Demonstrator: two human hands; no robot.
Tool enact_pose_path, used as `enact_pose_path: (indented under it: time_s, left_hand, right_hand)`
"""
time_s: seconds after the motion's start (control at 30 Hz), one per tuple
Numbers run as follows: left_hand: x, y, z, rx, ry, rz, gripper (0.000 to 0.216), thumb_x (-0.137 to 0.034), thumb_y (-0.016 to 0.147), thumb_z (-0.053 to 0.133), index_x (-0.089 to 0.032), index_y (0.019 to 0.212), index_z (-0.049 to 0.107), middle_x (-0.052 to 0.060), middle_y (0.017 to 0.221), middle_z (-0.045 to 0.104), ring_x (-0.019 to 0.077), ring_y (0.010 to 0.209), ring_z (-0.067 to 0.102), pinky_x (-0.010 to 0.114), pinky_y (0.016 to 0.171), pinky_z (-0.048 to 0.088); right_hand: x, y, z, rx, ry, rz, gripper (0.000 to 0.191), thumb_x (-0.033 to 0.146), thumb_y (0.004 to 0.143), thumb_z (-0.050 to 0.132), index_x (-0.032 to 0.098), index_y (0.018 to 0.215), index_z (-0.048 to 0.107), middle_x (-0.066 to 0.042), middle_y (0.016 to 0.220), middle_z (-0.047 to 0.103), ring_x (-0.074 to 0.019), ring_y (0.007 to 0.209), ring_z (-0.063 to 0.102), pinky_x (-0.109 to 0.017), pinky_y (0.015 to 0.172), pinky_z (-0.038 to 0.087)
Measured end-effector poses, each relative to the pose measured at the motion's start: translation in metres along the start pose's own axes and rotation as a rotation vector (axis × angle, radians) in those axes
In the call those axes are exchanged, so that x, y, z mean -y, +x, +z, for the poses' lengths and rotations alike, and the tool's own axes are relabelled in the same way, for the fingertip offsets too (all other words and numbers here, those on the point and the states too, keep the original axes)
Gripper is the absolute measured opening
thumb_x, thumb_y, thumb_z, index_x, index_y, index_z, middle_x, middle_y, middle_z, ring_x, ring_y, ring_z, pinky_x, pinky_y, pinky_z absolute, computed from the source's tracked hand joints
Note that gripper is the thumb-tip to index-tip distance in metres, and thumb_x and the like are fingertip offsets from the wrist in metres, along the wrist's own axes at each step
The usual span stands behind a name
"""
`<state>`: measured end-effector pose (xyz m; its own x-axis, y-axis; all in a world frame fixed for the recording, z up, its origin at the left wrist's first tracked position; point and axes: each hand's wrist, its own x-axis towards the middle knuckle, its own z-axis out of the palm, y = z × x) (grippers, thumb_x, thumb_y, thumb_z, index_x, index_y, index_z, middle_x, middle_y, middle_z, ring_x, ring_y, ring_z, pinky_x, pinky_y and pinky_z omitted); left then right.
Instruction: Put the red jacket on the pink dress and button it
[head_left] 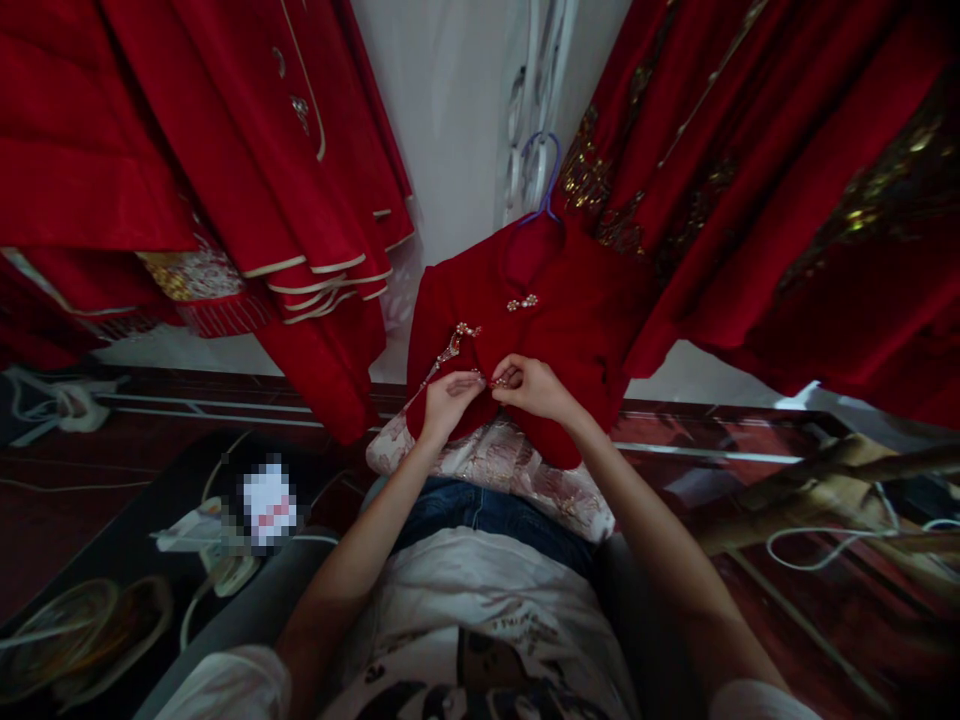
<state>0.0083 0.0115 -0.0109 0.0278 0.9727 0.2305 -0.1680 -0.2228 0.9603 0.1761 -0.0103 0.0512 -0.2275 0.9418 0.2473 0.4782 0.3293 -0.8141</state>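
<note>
Seated among hanging red robes (247, 150), a person's left hand (448, 400) and right hand (534, 385) meet, fingers closed in a pinch on a beaded fastening (501, 380) at the front of a red jacket (577, 320). The jacket hangs from a blue hanger (545, 170), with its hem over the lap.

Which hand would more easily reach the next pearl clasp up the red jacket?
Probably the left hand: that pearl clasp lies just above its knuckles on the red jacket, while the right hand sits farther off. Both hands pinch at a lower fastening.
</note>
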Motion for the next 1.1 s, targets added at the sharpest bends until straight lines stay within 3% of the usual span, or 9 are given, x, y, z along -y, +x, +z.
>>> enact_pose_path:
  time_s: [0.13, 0.6, 0.83, 0.9, 0.97, 1.1]
  left_hand:
    - [-0.002, 0.002, -0.002, 0.011, -0.056, -0.031, 0.023, -0.031, 0.069, 0.073, -0.014, 0.086, 0.074, 0.007, 0.088, 0.074, 0.0168, 0.080, 0.069, 0.035, 0.083, 0.056]
    - [0.002, 0.005, -0.003, 0.014, 0.007, 0.029, 0.024, -0.027, 0.065, 0.077, -0.014, 0.085, 0.075, 0.008, 0.089, 0.076, 0.0182, 0.081, 0.071, 0.037, 0.089, 0.055]
    - [0.006, 0.017, -0.010, 0.074, 0.147, 0.075, 0.015, -0.024, 0.067, 0.073, -0.014, 0.078, 0.072, 0.006, 0.080, 0.075, 0.0163, 0.073, 0.069, 0.031, 0.077, 0.055]
    - [0.004, 0.024, -0.015, 0.150, 0.261, 0.131, 0.011, -0.021, 0.069, 0.071, -0.015, 0.079, 0.072, 0.005, 0.079, 0.074, 0.0149, 0.070, 0.067, 0.029, 0.072, 0.053]
    - [-0.003, 0.034, -0.021, 0.176, 0.393, 0.214, 0.010, -0.018, 0.072, 0.066, -0.017, 0.081, 0.071, 0.003, 0.079, 0.072, 0.0130, 0.067, 0.063, 0.027, 0.068, 0.050]
    - [-0.031, 0.056, -0.027, 0.023, 0.653, 0.443, 0.018, -0.015, 0.080, 0.058, -0.019, 0.092, 0.070, 0.003, 0.088, 0.066, 0.0132, 0.071, 0.057, 0.029, 0.072, 0.049]
  right_hand:
    - [-0.008, 0.006, 0.024, -0.205, -0.094, -0.074, 0.019, 0.021, 0.069, 0.066, 0.017, 0.087, 0.062, -0.002, 0.081, 0.067, -0.0122, 0.067, 0.062, -0.024, 0.065, 0.051]
    - [-0.017, 0.009, 0.026, -0.234, -0.098, -0.126, 0.012, 0.016, 0.081, 0.058, 0.017, 0.091, 0.063, -0.004, 0.089, 0.063, -0.0110, 0.071, 0.062, -0.023, 0.066, 0.053]
    - [-0.018, 0.008, 0.032, -0.285, -0.154, -0.170, 0.010, 0.013, 0.082, 0.056, 0.016, 0.089, 0.063, -0.005, 0.088, 0.062, -0.0106, 0.071, 0.061, -0.023, 0.069, 0.052]
    - [-0.016, 0.008, 0.026, -0.223, -0.165, -0.147, 0.010, 0.013, 0.082, 0.057, 0.016, 0.089, 0.063, -0.005, 0.087, 0.064, -0.0116, 0.073, 0.062, -0.023, 0.069, 0.052]
    - [-0.014, 0.007, 0.013, -0.064, -0.146, -0.081, 0.011, 0.014, 0.081, 0.059, 0.017, 0.091, 0.063, -0.005, 0.085, 0.068, -0.0127, 0.074, 0.065, -0.024, 0.069, 0.053]
    - [-0.006, 0.000, -0.025, 0.271, -0.137, 0.046, 0.019, 0.019, 0.081, 0.063, 0.017, 0.100, 0.065, -0.005, 0.087, 0.073, -0.0150, 0.076, 0.069, -0.026, 0.069, 0.054]
